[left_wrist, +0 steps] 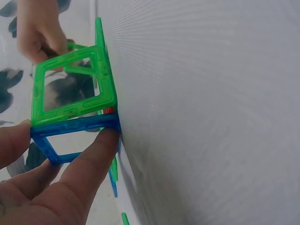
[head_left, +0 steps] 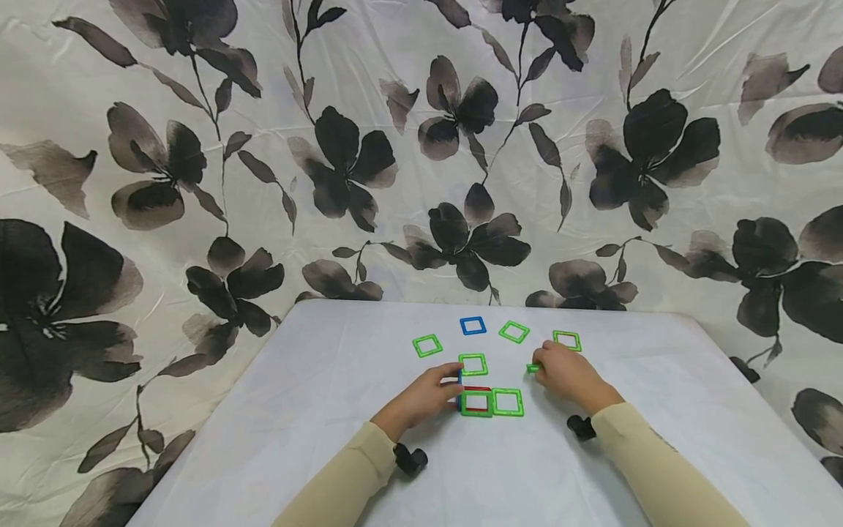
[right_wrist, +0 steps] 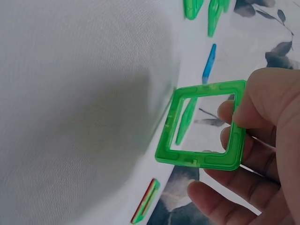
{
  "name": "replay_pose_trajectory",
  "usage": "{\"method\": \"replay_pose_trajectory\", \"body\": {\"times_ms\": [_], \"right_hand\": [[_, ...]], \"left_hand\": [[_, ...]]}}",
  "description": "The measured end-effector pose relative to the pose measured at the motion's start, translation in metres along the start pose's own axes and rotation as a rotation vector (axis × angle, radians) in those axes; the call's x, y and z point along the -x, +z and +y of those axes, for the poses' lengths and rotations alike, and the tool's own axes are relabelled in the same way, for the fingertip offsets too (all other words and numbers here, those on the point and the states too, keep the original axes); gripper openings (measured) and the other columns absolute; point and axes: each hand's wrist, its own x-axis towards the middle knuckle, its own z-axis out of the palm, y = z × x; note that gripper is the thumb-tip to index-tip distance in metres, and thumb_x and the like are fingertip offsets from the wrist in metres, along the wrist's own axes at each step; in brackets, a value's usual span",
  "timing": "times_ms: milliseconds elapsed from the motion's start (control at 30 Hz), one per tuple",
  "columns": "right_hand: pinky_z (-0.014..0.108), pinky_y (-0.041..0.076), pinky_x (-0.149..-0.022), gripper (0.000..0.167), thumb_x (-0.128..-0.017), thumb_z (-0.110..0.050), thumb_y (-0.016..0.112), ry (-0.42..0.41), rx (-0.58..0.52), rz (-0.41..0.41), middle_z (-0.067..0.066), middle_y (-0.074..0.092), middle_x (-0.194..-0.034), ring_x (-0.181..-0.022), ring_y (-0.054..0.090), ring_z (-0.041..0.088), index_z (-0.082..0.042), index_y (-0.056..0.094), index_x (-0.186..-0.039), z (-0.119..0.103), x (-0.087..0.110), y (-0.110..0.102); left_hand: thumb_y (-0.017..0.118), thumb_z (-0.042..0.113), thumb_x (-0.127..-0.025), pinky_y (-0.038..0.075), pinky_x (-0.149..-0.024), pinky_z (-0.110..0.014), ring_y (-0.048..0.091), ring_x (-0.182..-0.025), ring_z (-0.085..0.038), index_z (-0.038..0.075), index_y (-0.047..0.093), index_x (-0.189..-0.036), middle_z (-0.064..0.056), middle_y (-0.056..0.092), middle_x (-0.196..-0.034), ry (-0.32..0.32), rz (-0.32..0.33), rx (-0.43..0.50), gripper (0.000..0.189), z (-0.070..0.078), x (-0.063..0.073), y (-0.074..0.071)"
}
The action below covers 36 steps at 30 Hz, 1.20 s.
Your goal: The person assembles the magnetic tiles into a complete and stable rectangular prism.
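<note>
My left hand (head_left: 421, 395) grips an upright blue square magnetic tile (left_wrist: 75, 124) by its edges, thumb on one and a finger on the opposite one. That blue tile forms the left side of a small structure, joined to a green square tile (left_wrist: 37, 93). A red tile (head_left: 477, 389) shows inside the structure. Another green tile (head_left: 520, 402) adjoins it on the right, and one more green tile (head_left: 484, 364) stands behind. My right hand (head_left: 569, 375) pinches a separate green square tile (right_wrist: 199, 160) along one side between thumb and fingers, right of the structure.
Loose tiles lie farther back on the white table (head_left: 296, 410): a green one (head_left: 417, 348) at left, a blue one (head_left: 474, 334), another green one (head_left: 503, 331), and a green one with some red (head_left: 566, 333) beyond my right hand. A floral cloth (head_left: 395, 176) hangs behind the table.
</note>
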Motion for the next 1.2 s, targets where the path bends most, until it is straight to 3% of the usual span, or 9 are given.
{"method": "replay_pose_trajectory", "body": {"times_ms": [267, 700, 933, 1200], "right_hand": [[0.037, 0.054, -0.076, 0.014, -0.082, -0.007, 0.067, -0.029, -0.015, 0.002, 0.002, 0.06, -0.089, -0.081, 0.058, 0.016, -0.007, 0.07, -0.095, 0.003, 0.006, -0.004], [0.041, 0.054, -0.084, 0.018, -0.086, -0.006, 0.067, -0.052, -0.062, 0.024, 0.005, 0.067, -0.097, -0.093, 0.064, 0.022, -0.005, 0.072, -0.103, -0.003, 0.016, -0.014], [0.038, 0.054, -0.078, 0.016, -0.088, -0.007, 0.065, -0.105, -0.097, 0.065, 0.002, 0.067, -0.095, -0.088, 0.063, 0.017, -0.007, 0.072, -0.102, -0.009, 0.023, -0.022], [0.035, 0.053, -0.077, 0.016, -0.088, -0.007, 0.065, -0.11, -0.146, 0.048, 0.0, 0.067, -0.095, -0.086, 0.06, 0.014, -0.009, 0.072, -0.103, -0.018, 0.029, -0.026]], "left_hand": [[0.057, 0.018, -0.097, 0.051, -0.099, -0.045, 0.052, -0.127, -0.024, 0.014, 0.04, -0.148, -0.007, 0.043, -0.15, 0.003, 0.009, -0.025, 0.054, 0.0, 0.0, 0.0], [0.058, 0.017, -0.097, 0.051, -0.098, -0.046, 0.051, -0.129, -0.027, 0.013, 0.04, -0.148, -0.008, 0.042, -0.15, 0.008, -0.002, 0.001, 0.054, -0.001, 0.0, -0.001], [0.058, 0.017, -0.097, 0.051, -0.099, -0.046, 0.051, -0.129, -0.027, 0.013, 0.041, -0.148, -0.008, 0.043, -0.15, 0.006, 0.005, 0.005, 0.054, 0.0, 0.0, 0.0], [0.06, 0.019, -0.096, 0.05, -0.099, -0.047, 0.052, -0.127, -0.026, 0.014, 0.042, -0.147, -0.008, 0.045, -0.148, -0.001, 0.011, -0.017, 0.054, 0.0, 0.0, 0.0]]}}
